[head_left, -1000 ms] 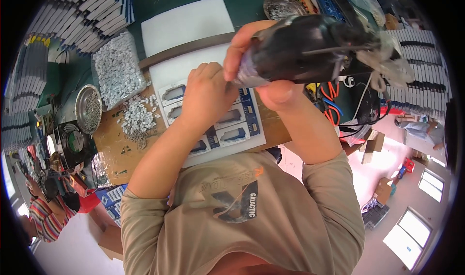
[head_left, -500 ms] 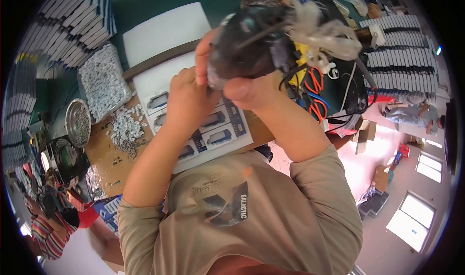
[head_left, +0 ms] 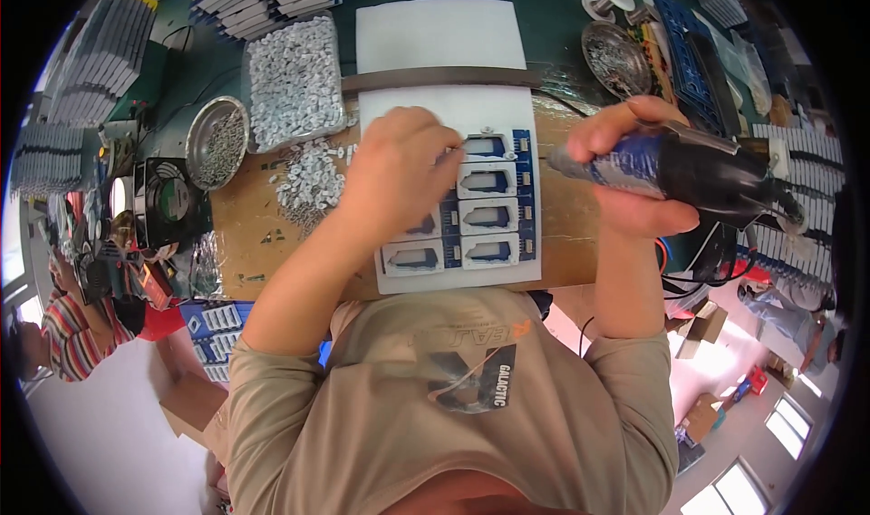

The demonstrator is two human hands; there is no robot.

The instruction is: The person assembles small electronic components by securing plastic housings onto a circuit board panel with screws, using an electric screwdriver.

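Observation:
My right hand (head_left: 634, 211) is wrapped round a black and blue electric screwdriver (head_left: 689, 170), held right of the white foam board with its nose pointing left. My left hand (head_left: 399, 166) hovers over the left side of the board, fingers curled together near the upper frames; whatever they pinch is hidden. On the white foam board (head_left: 444, 107) lie blue circuit boards (head_left: 523, 189) with several white rectangular frames (head_left: 489, 214) on them. The left hand covers some of these.
Left of the board are loose white plastic parts (head_left: 313, 184) with screws, a clear tray of more parts (head_left: 294, 75), and a metal bowl of screws (head_left: 217, 143). A dark bar (head_left: 444, 78) crosses the foam. Another metal dish (head_left: 616, 57) stands back right; a small fan (head_left: 168, 202) sits left.
The screwdriver has moved from in front of my body out to the right in my right hand. My left hand has come away from it to the foam board. The view has also turned.

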